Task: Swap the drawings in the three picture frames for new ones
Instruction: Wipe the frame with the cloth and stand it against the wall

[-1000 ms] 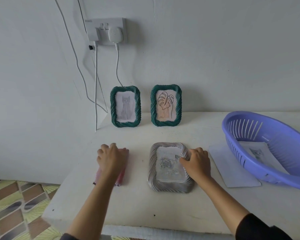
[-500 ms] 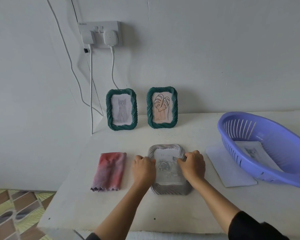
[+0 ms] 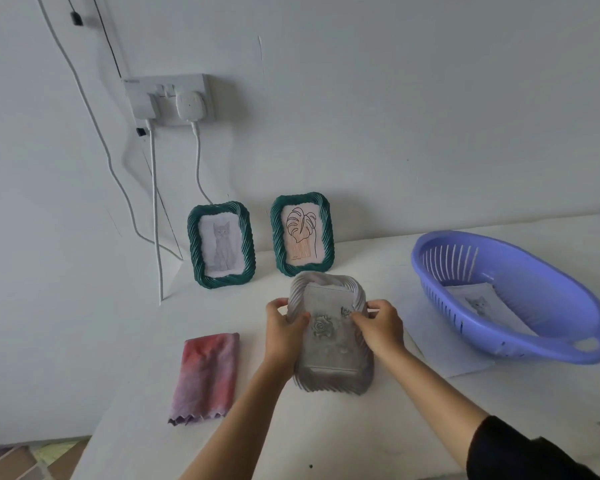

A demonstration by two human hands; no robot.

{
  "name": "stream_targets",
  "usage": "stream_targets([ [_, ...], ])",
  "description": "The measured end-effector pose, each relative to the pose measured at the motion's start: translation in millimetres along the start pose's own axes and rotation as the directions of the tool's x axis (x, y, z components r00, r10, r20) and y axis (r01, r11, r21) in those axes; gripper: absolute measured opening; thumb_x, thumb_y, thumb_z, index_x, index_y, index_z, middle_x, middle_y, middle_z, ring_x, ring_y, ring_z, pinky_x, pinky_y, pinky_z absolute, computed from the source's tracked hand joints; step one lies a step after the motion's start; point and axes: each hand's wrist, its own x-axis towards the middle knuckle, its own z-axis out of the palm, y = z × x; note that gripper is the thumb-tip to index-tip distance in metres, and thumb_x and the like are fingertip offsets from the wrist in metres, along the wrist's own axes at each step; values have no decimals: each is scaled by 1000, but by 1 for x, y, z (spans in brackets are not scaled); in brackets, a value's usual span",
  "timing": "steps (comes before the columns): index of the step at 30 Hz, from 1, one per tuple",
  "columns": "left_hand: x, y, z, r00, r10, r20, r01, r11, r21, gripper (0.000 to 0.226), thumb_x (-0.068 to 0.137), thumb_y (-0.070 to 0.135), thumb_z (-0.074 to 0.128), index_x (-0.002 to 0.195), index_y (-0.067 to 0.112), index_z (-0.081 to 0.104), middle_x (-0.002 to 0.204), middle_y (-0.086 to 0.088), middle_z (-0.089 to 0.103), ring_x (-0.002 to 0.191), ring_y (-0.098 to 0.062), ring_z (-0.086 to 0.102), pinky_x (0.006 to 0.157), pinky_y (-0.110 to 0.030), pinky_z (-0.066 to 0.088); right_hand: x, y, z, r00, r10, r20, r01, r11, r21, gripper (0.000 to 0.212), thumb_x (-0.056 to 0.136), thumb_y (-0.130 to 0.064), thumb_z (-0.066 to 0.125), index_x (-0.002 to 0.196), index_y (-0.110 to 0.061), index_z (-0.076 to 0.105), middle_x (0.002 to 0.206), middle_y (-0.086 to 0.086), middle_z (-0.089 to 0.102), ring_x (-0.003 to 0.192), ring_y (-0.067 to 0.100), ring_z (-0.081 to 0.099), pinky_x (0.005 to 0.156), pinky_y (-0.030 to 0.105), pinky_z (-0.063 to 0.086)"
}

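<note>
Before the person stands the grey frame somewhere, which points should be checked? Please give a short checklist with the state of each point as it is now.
1. Grip: the left hand and the right hand hold the grey frame by its two side edges: ok.
2. The rose drawing shows in the frame's window: ok.
3. Back stand of the grey frame: hidden from this view: cannot tell.
4. The cat frame and the leaf frame stand upright at the wall: ok.
5. Bare table shows to the right of the leaf frame: ok.
6. The cloth lies left of the hands, apart from the grey frame: ok.
</note>
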Motion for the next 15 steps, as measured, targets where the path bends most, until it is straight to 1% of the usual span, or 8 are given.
stream_targets([
  [2,2,3,-1,998,39,41,-35,995,-89,29,91,4,54,113,13,38,93,-14,62,73,-25,62,69,-41,55,3,-7,-10,1000,-10,25,9,997,72,30,77,-16,68,103,-4,58,90,7,62,85,24,59,68,28,41],
  [5,4,11,1,994,72,80,-54,977,-205,32,91,4,54,118,13,38,92,-12,63,74,-24,63,70,-39,55,12,-21,-28,994,-84,73,80,995,66,16,75,-15,68,85,-4,63,75,8,64,71,21,59,61,28,41],
  [7,4,17,7,991,84,104,-54,963,-263,32,91,4,54,118,14,39,90,-11,64,74,-23,63,66,-35,56,19,-31,-39,988,-100,115,89,991,99,10,76,-13,65,75,-5,59,66,8,56,63,20,52,58,29,38],
  [9,8,25,15,986,105,133,-59,950,-306,30,92,3,53,117,12,39,88,-11,64,72,-23,62,61,-31,57,26,-42,-48,983,-110,145,90,986,141,17,79,-11,61,66,-9,49,59,6,41,57,18,39,54,27,29],
  [10,11,30,19,981,123,149,-69,943,-327,29,92,3,53,115,11,39,88,-11,64,72,-23,62,61,-31,57,31,-48,-52,983,-112,144,90,984,154,21,79,-10,59,63,-11,46,57,4,36,55,17,35,52,26,25],
  [12,18,40,29,970,169,174,-97,929,-357,25,91,1,52,111,11,40,87,-11,64,71,-23,63,64,-33,57,42,-59,-61,982,-104,159,71,977,202,23,79,-9,57,58,-13,48,56,5,37,55,18,37,53,27,25],
  [15,32,56,44,948,236,211,-140,911,-389,21,91,1,53,99,18,44,84,-8,67,65,-17,68,65,-33,58,65,-74,-78,971,-99,216,25,947,321,27,81,1,51,57,-11,50,57,6,41,55,17,40,53,26,29],
])
